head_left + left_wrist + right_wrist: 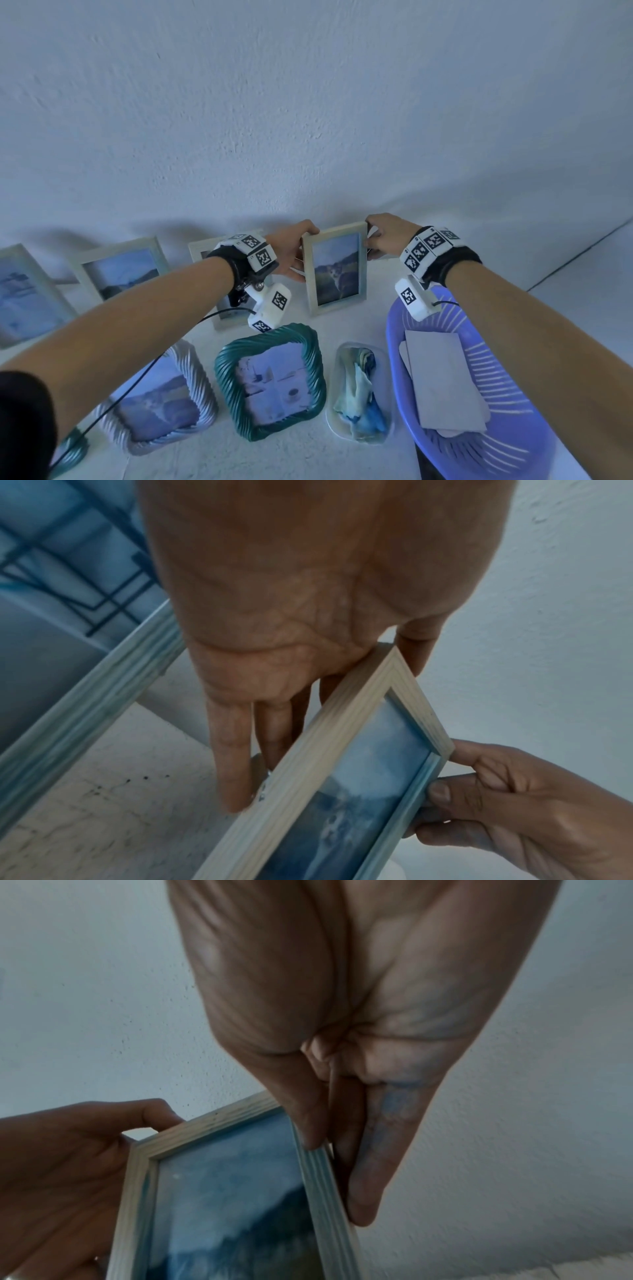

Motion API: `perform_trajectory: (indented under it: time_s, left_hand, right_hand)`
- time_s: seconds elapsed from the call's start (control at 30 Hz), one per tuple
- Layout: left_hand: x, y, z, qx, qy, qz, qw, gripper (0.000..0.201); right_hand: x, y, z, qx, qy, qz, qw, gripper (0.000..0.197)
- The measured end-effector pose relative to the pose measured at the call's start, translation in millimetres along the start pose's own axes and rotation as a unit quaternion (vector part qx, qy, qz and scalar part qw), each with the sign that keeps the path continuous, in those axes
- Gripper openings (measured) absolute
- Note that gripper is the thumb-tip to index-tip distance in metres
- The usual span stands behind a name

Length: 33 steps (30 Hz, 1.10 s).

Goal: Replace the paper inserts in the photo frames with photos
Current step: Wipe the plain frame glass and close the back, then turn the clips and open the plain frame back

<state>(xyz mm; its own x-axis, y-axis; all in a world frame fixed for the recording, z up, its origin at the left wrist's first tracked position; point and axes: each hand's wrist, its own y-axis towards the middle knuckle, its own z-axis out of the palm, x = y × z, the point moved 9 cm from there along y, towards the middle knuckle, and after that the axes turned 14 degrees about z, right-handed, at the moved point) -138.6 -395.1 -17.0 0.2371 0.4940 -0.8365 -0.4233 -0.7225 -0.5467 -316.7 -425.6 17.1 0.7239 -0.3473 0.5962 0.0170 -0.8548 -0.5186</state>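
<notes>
Near: white twisted frame (161, 394) w/ photo; green frame (270, 380) w/ paper insert, judged not yet swapped; basket (513, 455) w/ grey sheets (448, 377). Mid: wood frame (337, 267), photo in, upright on desk (274, 455), left hand (291, 250) & right hand (387, 236) grip clamped on sides. Far: approx. 3 frames w/ photos by wall.

A white, rough-plastered wall (308, 102) fills the upper part of the head view and meets a white counter (298, 455) along a soft, shadowed line. Cool, bluish light falls evenly over both. Small dark specks mark the counter in the left wrist view.
</notes>
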Motion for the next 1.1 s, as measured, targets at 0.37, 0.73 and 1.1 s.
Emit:
perform_trajectory:
  time_s: [0.37,0.73,1.1]
  left_hand:
    - [-36,-6,-8,-0.047,0.171,0.061,0.982,0.035]
    - [-112,-74,-65,-0.046,0.352,0.147,0.923,0.029]
    - [-60,-98,-141,-0.074,0.674,-0.051,0.733,0.039]
  right_hand:
    - [1,-11,-3,-0.073,-0.074,0.011,0.995,0.019]
    - [72,-59,-30,-0.27,-0.168,-0.12,0.94,0.024]
    - [167,-29,99,-0.062,-0.321,-0.144,0.934,0.043]
